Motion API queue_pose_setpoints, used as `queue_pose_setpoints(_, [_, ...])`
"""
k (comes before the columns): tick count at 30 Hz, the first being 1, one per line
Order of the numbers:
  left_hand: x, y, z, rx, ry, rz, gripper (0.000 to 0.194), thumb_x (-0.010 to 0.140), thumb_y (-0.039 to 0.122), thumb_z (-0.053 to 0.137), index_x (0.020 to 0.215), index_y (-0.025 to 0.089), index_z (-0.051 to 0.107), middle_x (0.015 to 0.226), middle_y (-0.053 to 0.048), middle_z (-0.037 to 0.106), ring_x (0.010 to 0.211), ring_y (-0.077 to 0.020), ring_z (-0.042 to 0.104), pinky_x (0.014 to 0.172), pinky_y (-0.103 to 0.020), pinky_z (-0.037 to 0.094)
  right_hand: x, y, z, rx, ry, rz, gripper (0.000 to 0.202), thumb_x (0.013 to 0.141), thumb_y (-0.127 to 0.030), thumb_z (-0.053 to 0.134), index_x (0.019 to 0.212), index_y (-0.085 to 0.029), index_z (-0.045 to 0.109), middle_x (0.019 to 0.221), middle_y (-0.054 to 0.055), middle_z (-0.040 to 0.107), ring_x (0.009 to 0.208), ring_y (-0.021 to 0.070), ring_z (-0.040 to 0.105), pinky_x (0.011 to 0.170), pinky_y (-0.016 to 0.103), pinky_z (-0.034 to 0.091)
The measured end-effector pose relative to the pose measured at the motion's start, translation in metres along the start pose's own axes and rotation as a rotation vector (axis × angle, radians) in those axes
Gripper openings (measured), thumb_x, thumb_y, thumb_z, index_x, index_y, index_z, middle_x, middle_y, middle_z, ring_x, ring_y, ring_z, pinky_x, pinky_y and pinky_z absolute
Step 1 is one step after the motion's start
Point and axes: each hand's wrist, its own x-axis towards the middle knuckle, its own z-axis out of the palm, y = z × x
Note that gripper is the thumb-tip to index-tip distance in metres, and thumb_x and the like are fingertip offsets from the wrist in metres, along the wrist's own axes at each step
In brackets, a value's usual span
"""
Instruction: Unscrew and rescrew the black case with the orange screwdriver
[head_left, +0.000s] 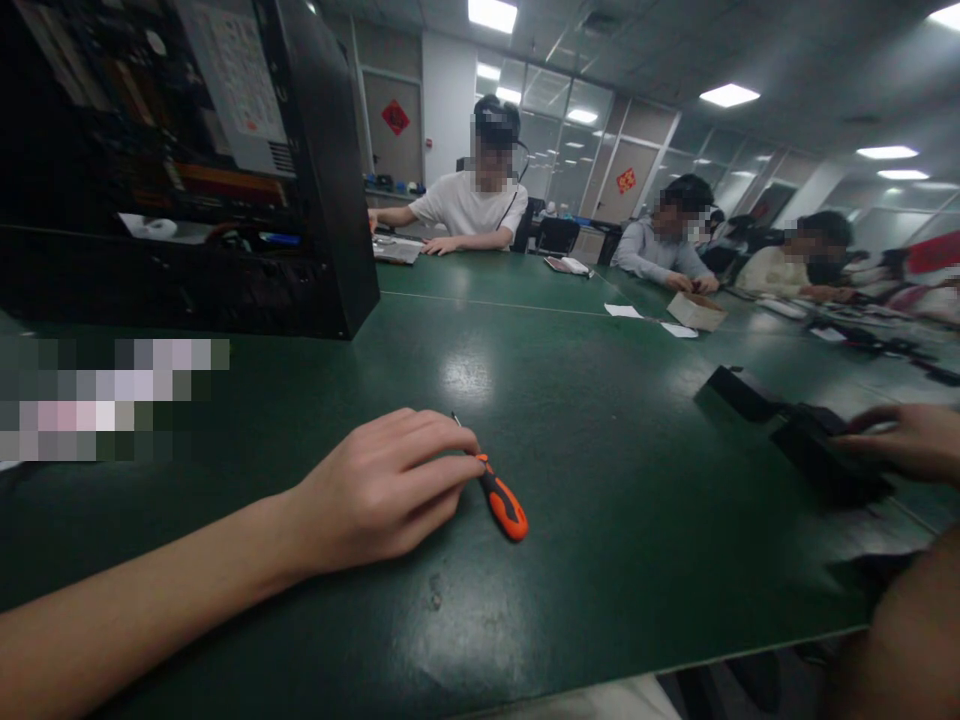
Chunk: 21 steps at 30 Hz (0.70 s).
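My left hand (397,485) reaches in from the left, low over the green table, with its fingers curled round the front of a screwdriver (507,508). The screwdriver has an orange and black handle, which points toward me and to the right. Its thin shaft is mostly hidden by my fingers, and a dark end shows just past them. At the right edge, my right hand (911,440) has its fingers bent on a black angular object (825,455) on the table. That object is blurred, and I cannot make out its kind.
An open black computer case (330,180) stands at the left on the green table (585,420). A blurred-out patch (112,400) lies before it. Across the table sit a person in white (476,215) and others, with a small cardboard box (697,310) and white papers (622,311).
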Motion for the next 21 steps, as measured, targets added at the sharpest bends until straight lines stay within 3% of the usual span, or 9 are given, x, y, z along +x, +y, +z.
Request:
queue_pose_setpoints(3, [-0.001,0.0,0.001,-0.007,-0.005,-0.006,0.025,0.091,0.009,0.063,0.113,0.019,0.072,0.11,-0.011,0.076,0.099,-0.0245,0.073,0.086,-0.038,0.061,0.002,0.001,-0.001,0.066,-0.135,0.078,0.034,0.07,-0.055,0.075,0.08,-0.023,0.08,0.078,0.016,0.076,0.072,0.0338,0.074,0.065,0.04,0.057])
queue_pose_setpoints(8, [-0.003,-0.002,0.003,0.004,-0.01,-0.001,0.024,0.094,0.009,0.061,0.114,0.018,0.071,0.111,-0.011,0.076,0.099,-0.0244,0.073,0.085,-0.039,0.061,0.003,-0.007,0.004,0.144,-0.244,0.193,0.023,0.068,-0.045,0.076,0.071,-0.022,0.076,0.075,0.015,0.076,0.075,0.0349,0.076,0.062,0.039,0.058])
queue_pose_setpoints(15, [-0.002,-0.002,0.003,0.011,-0.017,0.01,0.023,0.095,0.009,0.061,0.114,0.018,0.07,0.111,-0.011,0.076,0.099,-0.0249,0.073,0.083,-0.038,0.059,0.001,-0.021,-0.001,0.159,-0.243,0.208,0.033,0.063,-0.043,0.079,0.089,-0.023,0.077,0.071,0.01,0.075,0.072,0.0334,0.075,0.061,0.038,0.058])
queue_pose_setpoints(21, [-0.003,-0.002,0.002,0.012,-0.026,0.002,0.023,0.095,0.01,0.061,0.115,0.019,0.069,0.113,-0.011,0.076,0.101,-0.0249,0.073,0.084,-0.038,0.059,0.003,-0.023,-0.006,0.127,-0.248,0.153,0.036,0.07,-0.048,0.076,0.093,-0.02,0.079,0.078,0.013,0.077,0.069,0.0325,0.074,0.061,0.038,0.056])
